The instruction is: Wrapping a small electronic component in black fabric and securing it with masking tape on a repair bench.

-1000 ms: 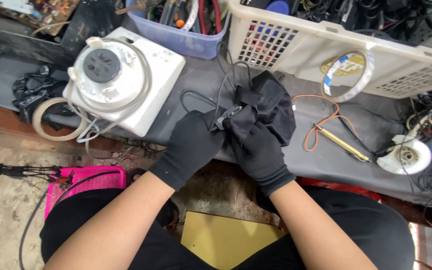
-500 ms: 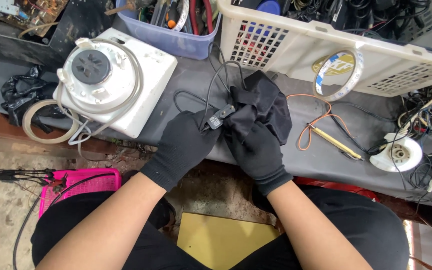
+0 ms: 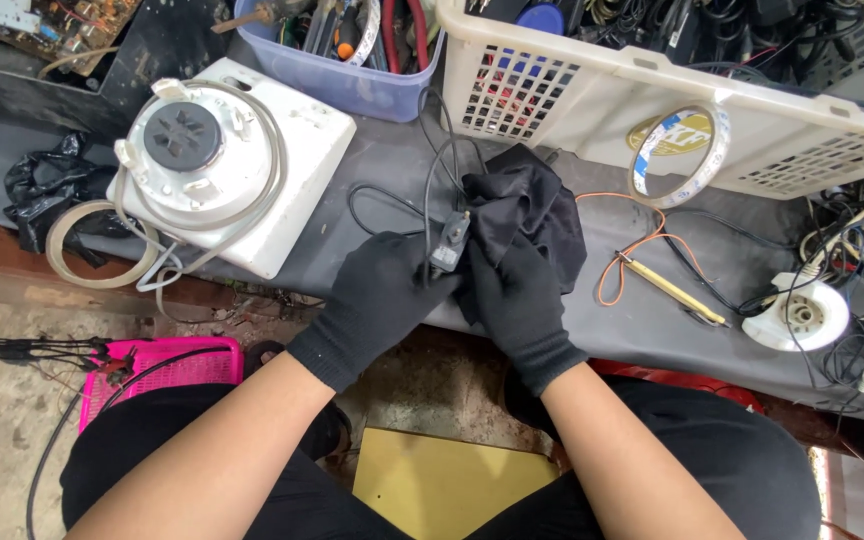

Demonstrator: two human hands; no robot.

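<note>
On the bench (image 3: 372, 170) before me, my left hand (image 3: 377, 300) and right hand (image 3: 517, 300) meet at a small plug (image 3: 449, 243) beside the cloth (image 3: 527, 215). The appliance base (image 3: 222, 165) sits left, baskets (image 3: 652, 90) behind, probably a soldering iron (image 3: 667, 288) right.

white appliance (image 3: 227, 170) crowding left, basket (image 3: 592, 85) behind, bare mat (image 3: 642, 330) right (narrow)

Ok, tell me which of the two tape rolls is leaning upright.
The white-edged tape roll propped against the white basket; the beige roll lies flat by the appliance.
</note>
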